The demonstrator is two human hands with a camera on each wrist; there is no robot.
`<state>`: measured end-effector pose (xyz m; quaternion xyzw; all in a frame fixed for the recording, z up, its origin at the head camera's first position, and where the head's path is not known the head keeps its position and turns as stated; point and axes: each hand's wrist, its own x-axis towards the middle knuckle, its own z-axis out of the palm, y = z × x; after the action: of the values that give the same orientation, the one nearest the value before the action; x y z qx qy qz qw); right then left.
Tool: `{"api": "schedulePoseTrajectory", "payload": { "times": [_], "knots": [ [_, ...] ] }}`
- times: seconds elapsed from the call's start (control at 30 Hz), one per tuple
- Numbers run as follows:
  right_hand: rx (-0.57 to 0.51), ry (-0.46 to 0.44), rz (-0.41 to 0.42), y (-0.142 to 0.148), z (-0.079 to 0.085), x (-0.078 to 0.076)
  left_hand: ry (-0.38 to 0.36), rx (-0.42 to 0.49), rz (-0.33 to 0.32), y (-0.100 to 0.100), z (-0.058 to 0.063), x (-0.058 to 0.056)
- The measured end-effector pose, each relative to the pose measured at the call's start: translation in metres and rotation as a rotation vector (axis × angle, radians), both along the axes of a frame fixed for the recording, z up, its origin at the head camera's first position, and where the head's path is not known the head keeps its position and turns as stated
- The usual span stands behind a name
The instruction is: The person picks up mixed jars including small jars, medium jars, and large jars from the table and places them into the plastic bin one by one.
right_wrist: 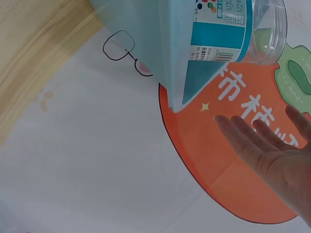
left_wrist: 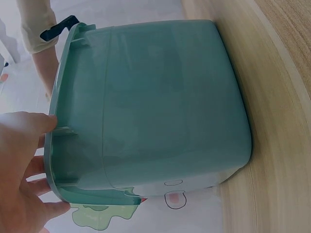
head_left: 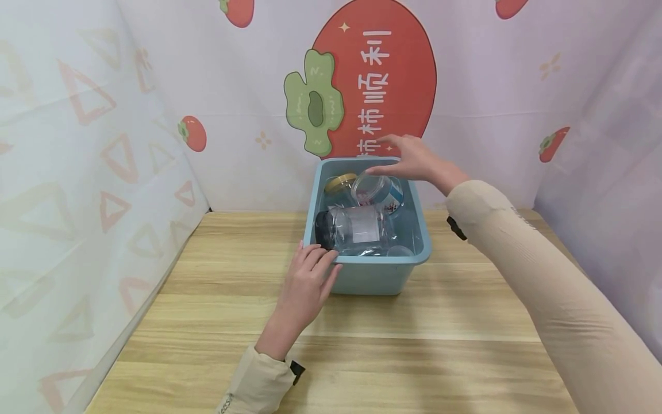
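A light blue plastic bin (head_left: pixel 369 279) stands on the wooden table with several clear plastic jars in it. At its near left corner my left hand (head_left: pixel 308 276) grips the rim, fingers over the edge and thumb outside. My right hand (head_left: pixel 411 158) hovers over the far right part of the bin, fingers spread, holding nothing. Below it leans a clear jar (head_left: pixel 368 187) whose blue and white label (right_wrist: pixel 218 41) shows in the right wrist view. A jar with a black lid (head_left: pixel 324 230) lies on its side in front; a yellow lid (head_left: pixel 340 183) shows behind.
Wood-grain table (head_left: pixel 233 322) surrounds the bin on its near side and both flanks. A white backdrop (head_left: pixel 248 149) printed with red persimmons hangs close behind the bin, and patterned sheets (head_left: pixel 77 201) border the left and right.
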<state>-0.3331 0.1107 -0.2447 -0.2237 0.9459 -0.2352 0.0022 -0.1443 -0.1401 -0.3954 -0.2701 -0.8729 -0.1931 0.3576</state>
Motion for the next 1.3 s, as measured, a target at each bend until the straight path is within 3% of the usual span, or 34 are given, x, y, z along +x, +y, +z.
{"api": "schedulePoseTrajectory", "payload": {
  "times": [0.63, 1.0, 1.3],
  "knots": [
    [-0.026, -0.010, -0.004, 0.014, -0.002, 0.007, 0.001, 0.005, -0.011, 0.000, 0.000, 0.000],
    [-0.064, 0.026, -0.008, 0.023, -0.007, 0.011, -0.076, -0.013, -0.019, -0.005, 0.006, 0.002],
    [-0.055, -0.011, -0.042, 0.028, -0.009, 0.014, -0.120, 0.000, -0.022, -0.007, 0.013, 0.003]
  ]
}}
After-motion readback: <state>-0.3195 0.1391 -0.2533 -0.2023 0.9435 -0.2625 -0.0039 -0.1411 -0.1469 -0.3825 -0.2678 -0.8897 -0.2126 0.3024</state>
